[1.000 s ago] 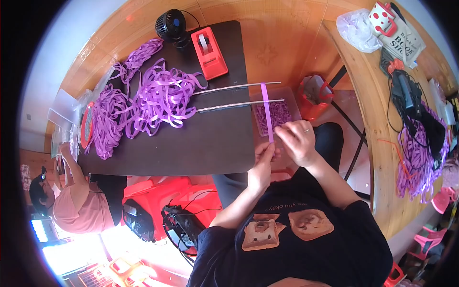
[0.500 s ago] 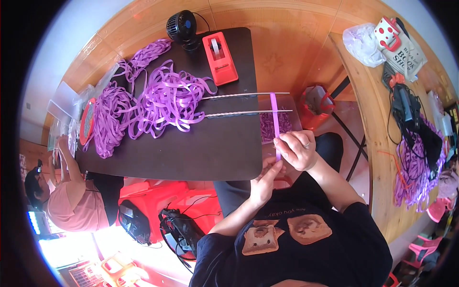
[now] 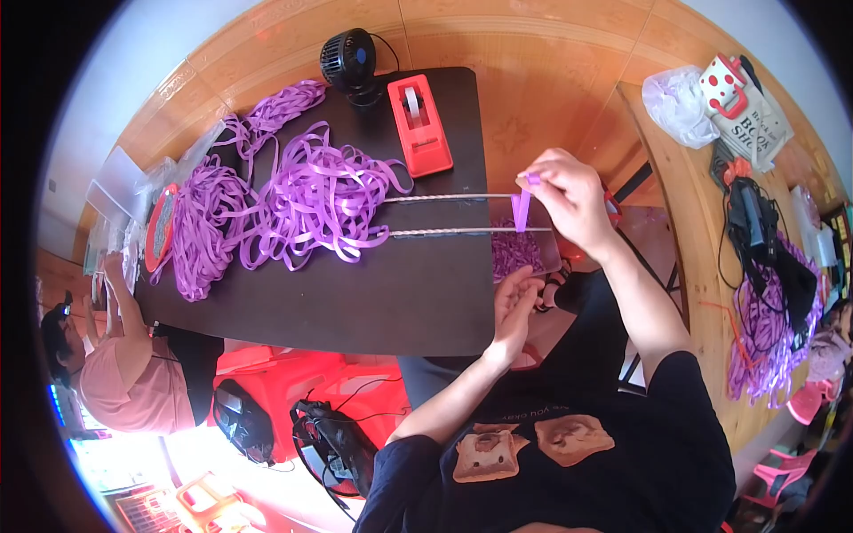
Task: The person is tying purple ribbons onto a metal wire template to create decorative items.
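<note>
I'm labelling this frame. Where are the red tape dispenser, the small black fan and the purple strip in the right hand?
red tape dispenser (image 3: pixel 423 126), head view, top of its body
small black fan (image 3: pixel 347 57), head view, front grille
purple strip (image 3: pixel 522 210), head view, hanging part below the right hand (image 3: pixel 569 197)

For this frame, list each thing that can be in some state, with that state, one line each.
right hand: raised, pinching the purple ribbon strip
purple ribbon strip: short, hanging from the fingers over the two rods
left hand: open, holding nothing, at the table edge
two rods: lying parallel, jutting past the table edge
ribbon heap: loose, tangled
tape dispenser: flat on the table, untouched
</note>
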A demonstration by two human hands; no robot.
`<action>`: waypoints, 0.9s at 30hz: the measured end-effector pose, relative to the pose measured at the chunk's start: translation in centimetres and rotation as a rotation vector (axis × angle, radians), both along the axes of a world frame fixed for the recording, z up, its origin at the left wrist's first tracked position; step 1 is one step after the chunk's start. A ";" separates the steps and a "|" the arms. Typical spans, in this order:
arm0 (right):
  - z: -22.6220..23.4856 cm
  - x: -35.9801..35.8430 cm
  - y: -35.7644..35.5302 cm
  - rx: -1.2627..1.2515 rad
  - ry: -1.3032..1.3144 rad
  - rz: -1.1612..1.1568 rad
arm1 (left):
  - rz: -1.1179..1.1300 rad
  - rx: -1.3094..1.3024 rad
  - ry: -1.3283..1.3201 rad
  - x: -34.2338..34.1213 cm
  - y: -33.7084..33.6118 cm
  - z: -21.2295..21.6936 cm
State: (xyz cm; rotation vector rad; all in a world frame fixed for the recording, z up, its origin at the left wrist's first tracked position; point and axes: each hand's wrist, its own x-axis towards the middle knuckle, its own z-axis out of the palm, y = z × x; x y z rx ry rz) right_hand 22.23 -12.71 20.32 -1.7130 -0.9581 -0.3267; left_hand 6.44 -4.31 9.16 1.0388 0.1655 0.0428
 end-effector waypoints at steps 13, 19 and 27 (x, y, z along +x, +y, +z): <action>-6.0 5.6 1.0 0.068 1.083 0.258 | 0.338 -0.087 -0.109 8.8 -0.3 1.7; -10.3 5.8 0.1 0.303 1.452 0.454 | 0.433 -0.029 -0.197 10.7 -0.9 1.0; -10.6 0.4 -0.7 0.296 1.326 0.267 | 0.399 -0.150 -0.202 10.2 -0.4 -1.8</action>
